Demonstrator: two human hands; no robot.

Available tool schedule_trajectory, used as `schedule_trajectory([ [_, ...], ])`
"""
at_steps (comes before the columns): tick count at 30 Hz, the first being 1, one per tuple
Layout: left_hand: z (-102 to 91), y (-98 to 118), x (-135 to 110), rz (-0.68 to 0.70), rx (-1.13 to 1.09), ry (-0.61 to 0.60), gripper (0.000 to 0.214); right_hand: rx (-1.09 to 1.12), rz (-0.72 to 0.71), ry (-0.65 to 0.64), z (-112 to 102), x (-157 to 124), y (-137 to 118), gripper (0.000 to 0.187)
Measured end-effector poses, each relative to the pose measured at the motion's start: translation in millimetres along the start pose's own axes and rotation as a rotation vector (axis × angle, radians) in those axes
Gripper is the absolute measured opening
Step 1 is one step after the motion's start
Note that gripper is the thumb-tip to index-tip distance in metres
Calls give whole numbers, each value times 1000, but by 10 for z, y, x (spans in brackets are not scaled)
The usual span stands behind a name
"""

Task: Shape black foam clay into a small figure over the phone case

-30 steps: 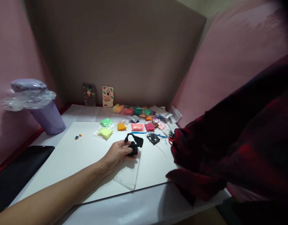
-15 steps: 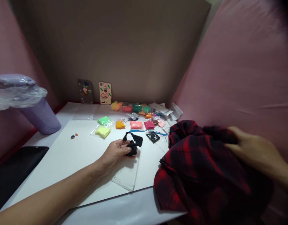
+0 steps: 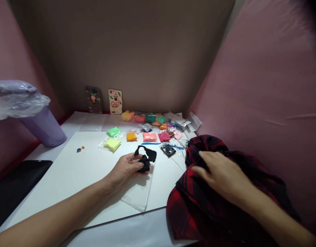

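Note:
My left hand (image 3: 128, 165) pinches a soft black lump of modelling clay (image 3: 144, 164), from which a thin loop and a flap stretch up. Under it, a clear phone case (image 3: 136, 197) lies on the white board (image 3: 65, 185). My right hand (image 3: 222, 171) is over the crumpled red and black plaid cloth (image 3: 183, 212), thumb and fingers apart; whether the fingertips press into the folds is hard to tell. Beside the lump sits a black clay packet (image 3: 168, 150). Packets of yellow clay (image 3: 112, 144), coral clay (image 3: 149, 137) and several other colours lie behind.
A lilac bin (image 3: 45, 127) with a plastic liner stands at left, above a black flat object (image 3: 19, 185). Two decorated phone cases (image 3: 115, 102) lean on the back wall. Blue tools (image 3: 150, 143) and small clay bits (image 3: 79, 150) lie on the board.
My right hand has moved left across the plaid cloth, from its right side to nearer its middle. The cloth has slumped at the right. My left hand keeps its hold on the black clay.

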State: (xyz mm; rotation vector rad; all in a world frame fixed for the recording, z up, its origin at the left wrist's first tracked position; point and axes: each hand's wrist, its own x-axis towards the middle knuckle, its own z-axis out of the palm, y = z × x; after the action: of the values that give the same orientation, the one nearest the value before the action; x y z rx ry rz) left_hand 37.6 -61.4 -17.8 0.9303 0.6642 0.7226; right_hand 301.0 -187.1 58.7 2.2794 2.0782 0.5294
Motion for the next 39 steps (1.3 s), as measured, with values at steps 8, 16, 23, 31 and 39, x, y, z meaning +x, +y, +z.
schedule_trajectory([
  [8,15,-4,-6,-12,-6,15,34,-71,31,-109,393,133,-114,20],
  [16,30,-2,-1,-19,-4,28,34,1175,364,13,125,-120,492,18],
  [23,21,-1,-8,-12,-15,9,34,879,-284,-376,113,-113,147,21],
  [31,45,28,-25,-21,0,32,33,370,-305,-216,379,-163,40,36],
  [39,-1,-22,0,-8,-3,3,31,396,-297,161,249,100,76,45],
])
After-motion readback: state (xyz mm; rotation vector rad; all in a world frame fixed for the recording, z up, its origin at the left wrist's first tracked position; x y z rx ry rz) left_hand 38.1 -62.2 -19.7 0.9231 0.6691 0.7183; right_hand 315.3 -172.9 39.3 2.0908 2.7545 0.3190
